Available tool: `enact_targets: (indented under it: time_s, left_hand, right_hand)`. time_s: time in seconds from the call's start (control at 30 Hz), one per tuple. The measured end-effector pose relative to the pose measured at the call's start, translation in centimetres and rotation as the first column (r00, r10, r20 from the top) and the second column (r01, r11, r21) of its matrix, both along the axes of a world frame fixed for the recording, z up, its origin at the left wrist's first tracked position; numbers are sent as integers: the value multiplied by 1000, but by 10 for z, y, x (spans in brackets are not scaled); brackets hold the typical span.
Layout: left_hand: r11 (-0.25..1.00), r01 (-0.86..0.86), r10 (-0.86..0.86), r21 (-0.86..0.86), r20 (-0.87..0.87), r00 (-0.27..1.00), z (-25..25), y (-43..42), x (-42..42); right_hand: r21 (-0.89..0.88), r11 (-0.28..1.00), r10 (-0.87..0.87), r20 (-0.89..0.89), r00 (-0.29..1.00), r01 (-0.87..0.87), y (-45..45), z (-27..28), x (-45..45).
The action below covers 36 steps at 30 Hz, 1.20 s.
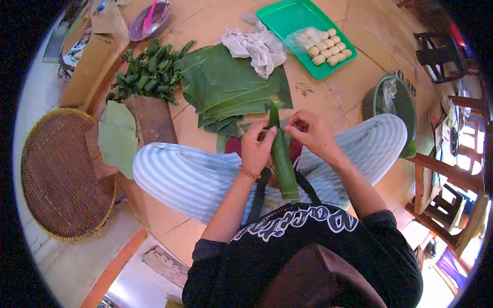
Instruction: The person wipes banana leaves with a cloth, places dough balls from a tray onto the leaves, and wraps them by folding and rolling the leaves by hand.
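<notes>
One leaf roll, long axis forward, tip away

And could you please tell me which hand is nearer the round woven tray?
Left: the left hand is right of the woven tray, the right hand farther right.

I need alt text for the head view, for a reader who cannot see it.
A left hand holds a long green leaf roll between blue-and-white striped trouser legs, with the right hand beside the roll's far end. Beyond are a stack of flat green leaf sheets, a crumpled whitish cloth and a rectangular green plastic tray of pale round balls.
</notes>
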<state>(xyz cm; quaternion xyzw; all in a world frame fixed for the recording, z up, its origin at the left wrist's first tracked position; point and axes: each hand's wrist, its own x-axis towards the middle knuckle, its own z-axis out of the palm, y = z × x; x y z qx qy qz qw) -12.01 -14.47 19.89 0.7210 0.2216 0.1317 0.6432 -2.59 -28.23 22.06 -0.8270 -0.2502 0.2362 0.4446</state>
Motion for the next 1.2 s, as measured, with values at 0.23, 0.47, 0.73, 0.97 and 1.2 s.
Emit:
enact_targets:
  time_s: [0.23, 0.47, 0.73, 0.97, 1.2]
  left_hand:
    - [994, 31, -34, 107, 30, 999, -4, 0, -2]
    - [959, 59, -85, 276, 81, 993, 0, 1, -3]
    - [938, 149, -184, 314, 83, 979, 0, 4, -4]
    - [931, 192, -222, 311, 62, 973, -5, 5, -5]
    - [959, 282, -283, -32, -164, 945, -10, 15, -3]
  right_hand:
    - [-1, 998, -59, -41, 997, 59, 5, 3, -11]
    - [-47, 999, -7, 37, 999, 9, 5, -3, -11]
    - [-62, 993, 103, 74, 992, -99, 5, -3, -3]
    - [-130, 988, 79, -41, 996, -83, 4, -22, -6]
    - [-47, 987, 136, -272, 953, -154, -5, -33, 3]
